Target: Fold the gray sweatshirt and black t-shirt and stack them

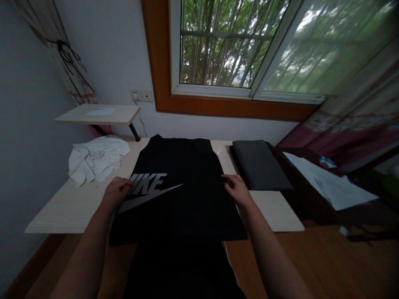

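Observation:
A black T-shirt (193, 182) with a large grey logo lies spread over the pale table, its lower end hanging past the front edge. At its left side, my left hand (117, 191) pinches the fabric beside the printed letters. Across from it, my right hand (236, 187) has its thumb and fingers closed on the shirt's right edge. The far end of the shirt reaches close to the wall, and its sleeves are not spread out to view.
A crumpled white cloth (96, 160) lies on the left of the table (62, 207), below a small raised shelf (99, 114). A dark grey laptop (262, 164) sits at the right. Beyond it, white paper (330, 182) rests on a dark surface. A window is behind.

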`<state>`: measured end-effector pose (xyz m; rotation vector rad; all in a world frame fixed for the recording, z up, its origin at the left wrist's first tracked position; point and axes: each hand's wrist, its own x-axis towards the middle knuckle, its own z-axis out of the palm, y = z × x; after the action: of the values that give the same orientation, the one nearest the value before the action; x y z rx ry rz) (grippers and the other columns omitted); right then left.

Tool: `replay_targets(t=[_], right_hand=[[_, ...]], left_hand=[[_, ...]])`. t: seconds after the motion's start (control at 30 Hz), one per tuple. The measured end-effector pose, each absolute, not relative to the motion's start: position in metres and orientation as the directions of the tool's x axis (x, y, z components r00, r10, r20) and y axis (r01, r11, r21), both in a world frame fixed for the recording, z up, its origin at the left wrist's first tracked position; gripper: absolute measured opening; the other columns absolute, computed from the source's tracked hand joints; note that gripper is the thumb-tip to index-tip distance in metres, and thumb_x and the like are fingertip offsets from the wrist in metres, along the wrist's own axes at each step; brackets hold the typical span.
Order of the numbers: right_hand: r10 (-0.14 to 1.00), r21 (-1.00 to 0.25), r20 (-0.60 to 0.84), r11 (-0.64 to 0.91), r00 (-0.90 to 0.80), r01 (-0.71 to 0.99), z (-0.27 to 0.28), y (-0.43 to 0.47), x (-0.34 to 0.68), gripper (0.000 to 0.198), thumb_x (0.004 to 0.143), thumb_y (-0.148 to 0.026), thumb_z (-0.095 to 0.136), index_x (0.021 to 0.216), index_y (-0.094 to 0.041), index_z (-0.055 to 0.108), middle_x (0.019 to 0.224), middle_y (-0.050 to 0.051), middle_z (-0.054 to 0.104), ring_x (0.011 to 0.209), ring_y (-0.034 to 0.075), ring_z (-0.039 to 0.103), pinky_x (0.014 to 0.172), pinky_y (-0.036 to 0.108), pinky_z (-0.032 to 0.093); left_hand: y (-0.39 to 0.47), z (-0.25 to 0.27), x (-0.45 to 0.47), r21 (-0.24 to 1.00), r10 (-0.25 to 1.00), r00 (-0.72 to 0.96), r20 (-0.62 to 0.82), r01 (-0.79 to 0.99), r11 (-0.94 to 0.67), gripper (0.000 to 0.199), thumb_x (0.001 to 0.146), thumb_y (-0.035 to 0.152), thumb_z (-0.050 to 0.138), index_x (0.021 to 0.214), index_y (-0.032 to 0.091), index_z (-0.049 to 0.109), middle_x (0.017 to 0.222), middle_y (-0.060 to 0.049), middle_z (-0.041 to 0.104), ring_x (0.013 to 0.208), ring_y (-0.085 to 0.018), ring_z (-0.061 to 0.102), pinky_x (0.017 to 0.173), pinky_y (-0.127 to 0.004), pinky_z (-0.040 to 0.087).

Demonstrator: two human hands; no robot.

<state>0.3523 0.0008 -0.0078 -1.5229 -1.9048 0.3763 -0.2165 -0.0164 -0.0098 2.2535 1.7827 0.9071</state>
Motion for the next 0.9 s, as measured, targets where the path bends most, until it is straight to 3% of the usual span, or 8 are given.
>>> replay_targets(t=[0.5, 0.7, 0.9], right_hand=[[0.931, -0.608, 0.329, 0.336, -0.157, 0.719, -0.009, 0.0, 0.356, 0.043, 0.081, -0.022, 0.059, 0.122, -0.024, 0.072, 0.092, 0.005, 0.059, 0.093, 0.024, 0.061, 0.093, 0.04, 0.052], [0.936, -0.635, 0.272, 0.348, -0.222, 0.69, -0.001, -0.004, 0.355, 0.04, 0.077, -0.016, 0.054, 0.11, -0.023, 0.075, 0.094, 0.006, 0.064, 0.089, 0.022, 0.062, 0.086, 0.037, 0.051], [0.936, -0.657, 0.285, 0.349, -0.207, 0.669, -0.002, -0.004, 0.354, 0.03, 0.082, -0.02, 0.054, 0.101, -0.022, 0.077, 0.101, 0.008, 0.069, 0.097, 0.024, 0.064, 0.091, 0.038, 0.051]], left_hand=[[-0.019, -0.003, -0.213, 0.455, 0.929, 0.082, 0.362, 0.854, -0.253, 0.025, 0.08, 0.034, 0.052, 0.073, 0.025, 0.074, 0.082, -0.005, 0.074, 0.084, -0.022, 0.066, 0.081, -0.034, 0.052], [-0.018, -0.01, -0.216, 0.471, 0.942, 0.052, 0.332, 0.856, -0.213, 0.029, 0.082, 0.037, 0.051, 0.081, 0.024, 0.077, 0.084, -0.004, 0.074, 0.076, -0.02, 0.068, 0.075, -0.03, 0.054], [-0.017, -0.013, -0.217, 0.464, 0.946, 0.079, 0.315, 0.856, -0.226, 0.03, 0.081, 0.037, 0.052, 0.084, 0.025, 0.078, 0.09, -0.004, 0.078, 0.083, -0.021, 0.072, 0.08, -0.031, 0.055]])
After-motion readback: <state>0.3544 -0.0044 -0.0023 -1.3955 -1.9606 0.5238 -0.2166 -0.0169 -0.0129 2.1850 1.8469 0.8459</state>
